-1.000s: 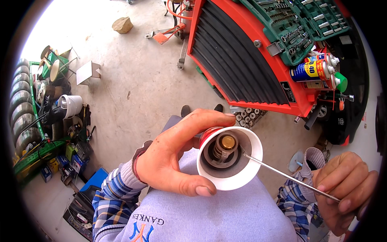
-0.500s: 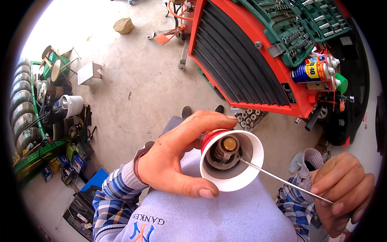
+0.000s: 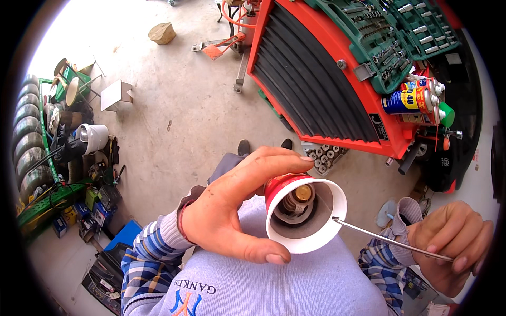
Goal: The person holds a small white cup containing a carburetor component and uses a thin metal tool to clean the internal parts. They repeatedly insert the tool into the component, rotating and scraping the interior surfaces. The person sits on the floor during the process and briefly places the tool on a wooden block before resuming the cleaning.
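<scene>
My left hand (image 3: 226,210) is wrapped round a red cup (image 3: 274,187) with a white rim and a grey inside, tilted so that its mouth faces up toward me. Inside sits a metal part (image 3: 295,208) with a round brass-coloured top and what look like coils. My right hand (image 3: 448,242), at the right, grips a thin metal rod (image 3: 390,241). The rod's far tip is at the inner right edge of the cup's rim, apart from the brass top. Below the cup is the front of my light lilac top (image 3: 274,284).
Ahead stands a red tool cart (image 3: 392,145) with green socket cases (image 3: 390,47) and spray cans (image 3: 408,102). A socket tray (image 3: 324,158) lies below it. At left are tyres (image 3: 29,131), a white bucket (image 3: 95,138) and assorted tools. A stone-like block (image 3: 162,33) lies on the floor.
The cup and my left hand have shifted slightly right and down. The rod's tip has moved from beside the metal part out to the cup's right rim.
</scene>
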Action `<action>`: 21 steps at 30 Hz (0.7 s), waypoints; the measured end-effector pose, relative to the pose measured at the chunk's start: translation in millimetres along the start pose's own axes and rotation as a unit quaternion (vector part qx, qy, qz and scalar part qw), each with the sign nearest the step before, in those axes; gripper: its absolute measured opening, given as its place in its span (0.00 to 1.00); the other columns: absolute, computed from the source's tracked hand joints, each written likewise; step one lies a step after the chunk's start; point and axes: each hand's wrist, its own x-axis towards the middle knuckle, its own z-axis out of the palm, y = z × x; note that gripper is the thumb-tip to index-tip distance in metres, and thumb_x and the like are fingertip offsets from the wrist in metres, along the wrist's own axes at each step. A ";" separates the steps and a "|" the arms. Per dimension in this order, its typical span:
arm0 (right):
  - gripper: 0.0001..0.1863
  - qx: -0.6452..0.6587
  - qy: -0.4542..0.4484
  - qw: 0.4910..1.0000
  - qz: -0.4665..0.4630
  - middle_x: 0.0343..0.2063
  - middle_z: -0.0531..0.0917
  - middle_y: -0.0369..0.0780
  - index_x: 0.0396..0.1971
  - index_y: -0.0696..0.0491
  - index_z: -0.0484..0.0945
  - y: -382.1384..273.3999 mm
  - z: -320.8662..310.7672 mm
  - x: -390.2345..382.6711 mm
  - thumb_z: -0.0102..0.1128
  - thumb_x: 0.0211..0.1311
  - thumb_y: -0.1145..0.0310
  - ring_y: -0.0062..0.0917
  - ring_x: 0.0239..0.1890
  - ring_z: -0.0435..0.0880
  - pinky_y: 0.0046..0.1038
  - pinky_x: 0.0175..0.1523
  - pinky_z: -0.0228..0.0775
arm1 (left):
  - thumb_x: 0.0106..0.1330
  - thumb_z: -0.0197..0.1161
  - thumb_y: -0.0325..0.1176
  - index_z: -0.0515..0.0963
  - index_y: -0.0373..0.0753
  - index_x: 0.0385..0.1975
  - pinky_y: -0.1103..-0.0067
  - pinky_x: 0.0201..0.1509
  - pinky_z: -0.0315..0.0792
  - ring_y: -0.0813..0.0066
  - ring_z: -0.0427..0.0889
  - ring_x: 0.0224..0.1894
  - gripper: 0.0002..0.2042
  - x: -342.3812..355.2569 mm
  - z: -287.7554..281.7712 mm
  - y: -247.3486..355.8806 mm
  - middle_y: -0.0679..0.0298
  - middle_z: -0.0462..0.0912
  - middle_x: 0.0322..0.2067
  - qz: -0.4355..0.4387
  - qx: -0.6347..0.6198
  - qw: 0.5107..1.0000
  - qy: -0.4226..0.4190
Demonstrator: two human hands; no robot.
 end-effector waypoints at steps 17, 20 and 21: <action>0.11 -0.057 0.119 0.969 0.209 0.46 0.74 0.48 0.42 0.51 0.68 149.8 20.3 -7.0 0.53 0.60 0.68 0.30 0.40 0.81 0.36 0.43 0.78 | 0.44 0.80 0.54 0.58 0.26 0.67 0.65 0.67 0.67 0.56 0.72 0.64 0.55 -23.2 -62.6 30.3 0.44 0.68 0.62 -0.027 -0.082 0.981 0.175; 0.11 -0.049 0.107 0.965 0.233 0.44 0.74 0.48 0.41 0.53 0.67 190.4 31.5 3.0 0.52 0.59 0.71 0.31 0.37 0.82 0.36 0.43 0.80 | 0.48 0.79 0.53 0.57 0.28 0.67 0.66 0.68 0.65 0.58 0.70 0.65 0.53 -19.5 -82.3 42.0 0.48 0.67 0.62 -0.033 -0.095 0.969 0.226; 0.11 -0.046 0.099 0.964 0.244 0.43 0.75 0.48 0.41 0.54 0.67 204.8 36.1 7.3 0.52 0.58 0.72 0.31 0.36 0.82 0.36 0.42 0.80 | 0.49 0.79 0.52 0.57 0.30 0.68 0.67 0.69 0.63 0.62 0.69 0.65 0.51 -18.8 -91.5 45.4 0.52 0.68 0.62 -0.031 -0.099 0.966 0.238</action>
